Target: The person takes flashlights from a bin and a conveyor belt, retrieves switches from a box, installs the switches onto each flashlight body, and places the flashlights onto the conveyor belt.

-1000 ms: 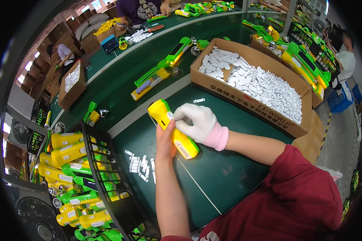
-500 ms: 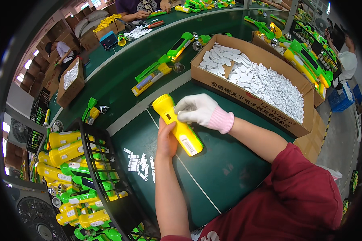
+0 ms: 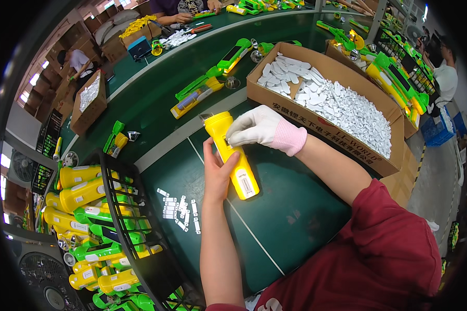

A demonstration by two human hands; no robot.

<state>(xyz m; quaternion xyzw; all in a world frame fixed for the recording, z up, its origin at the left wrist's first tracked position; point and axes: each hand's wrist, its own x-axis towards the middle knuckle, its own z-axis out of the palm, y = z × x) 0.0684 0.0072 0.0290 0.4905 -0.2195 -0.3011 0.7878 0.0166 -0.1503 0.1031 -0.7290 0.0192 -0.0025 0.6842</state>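
A yellow flashlight body (image 3: pixel 245 182) is held at a tilt over the green work surface, its wide head pointing away from me. Bare, my left hand (image 3: pixel 218 173) wraps round its middle, thumb across the top. My right hand (image 3: pixel 254 129), in a white glove with a pink cuff, has thumb and forefinger pinched together at the slot near the flashlight's head. Whatever that pinch may hold is hidden by the fingertips. A white switch-shaped plate is on the lower part of the body. Small white plastic pieces (image 3: pixel 183 208) lie left of my left forearm.
A cardboard box (image 3: pixel 316 118) of white plastic parts stands at the far right. To the left, a black crate (image 3: pixel 122 217) holds yellow and green flashlights. Beyond runs a green conveyor (image 3: pixel 155 106) with flashlight parts; other people sit farther off.
My right fingertips have come down onto the slot, which showed uncovered before. The flashlight's head has shifted slightly right and away, and my left hand has moved with it.
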